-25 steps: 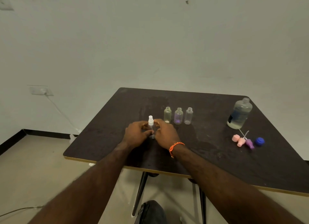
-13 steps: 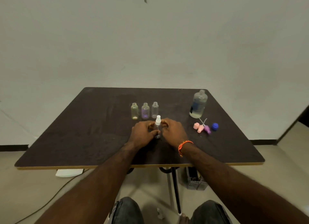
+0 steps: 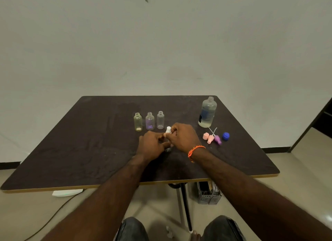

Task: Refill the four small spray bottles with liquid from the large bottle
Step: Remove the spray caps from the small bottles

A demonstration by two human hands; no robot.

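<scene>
- We hold the fourth small spray bottle (image 3: 168,147) upright on the dark counter (image 3: 89,151), near the middle, just in front of the row of three open bottles.
- Our left hand (image 3: 152,145) curls round the bottle's clear body, hiding most of it; whether it holds liquid we cannot tell.
- Our right hand (image 3: 183,136) pinches the neck just below the white spray head (image 3: 168,129), which sits on top of the bottle. An orange bracelet (image 3: 195,150) circles that wrist.
- The yellowish bottle (image 3: 138,122) stands at the left end of the row, uncapped, with only a pale patch at its bottom.
- The purple-tinted bottle (image 3: 150,121) stands just beside it, in the middle, also uncapped, with a purple patch near its base.
- The clear bottle (image 3: 160,120) stands at the right end, uncapped; no liquid level shows in it.
- The large bottle (image 3: 207,112) stands upright well to the right, near the far edge, its mouth open, a dark label on its side and clear liquid filling the lower part.
- In front of it lie two pink spray heads (image 3: 208,138) and a purple spray head (image 3: 217,139) with their thin dip tubes, close together, and a blue cap (image 3: 225,136) just to their right.
- Under the counter a grey basket (image 3: 209,194) sits on the floor.
</scene>
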